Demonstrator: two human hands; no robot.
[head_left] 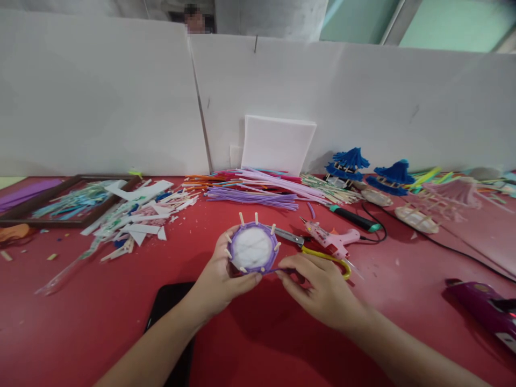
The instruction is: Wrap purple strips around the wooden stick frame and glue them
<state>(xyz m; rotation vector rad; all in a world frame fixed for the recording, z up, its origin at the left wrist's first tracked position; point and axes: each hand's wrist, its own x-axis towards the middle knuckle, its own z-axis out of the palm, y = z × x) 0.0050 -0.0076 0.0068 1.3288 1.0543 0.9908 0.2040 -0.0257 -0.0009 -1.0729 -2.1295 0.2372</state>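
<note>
My left hand (217, 277) grips a small round craft base (253, 247) from its left and lower side, thumb along the near rim. The base has a white centre, several short wooden sticks standing around its edge, and purple pipe cleaner wound about them. Between the thumb and fingers of my right hand (318, 285) is the loose end of the purple pipe cleaner (274, 270), stretched out to the right of the base. Scissors with yellow handles (328, 255) lie behind my right hand, next to a pink glue gun (330, 236).
Bundled pipe cleaners (258, 196) lie along the white partition (350, 97). Paper and stick scraps (145, 215) and a brown frame (76, 220) are on the left. Blue-roofed models (349, 164) stand at the right rear. A black phone (171, 295) lies under my left forearm.
</note>
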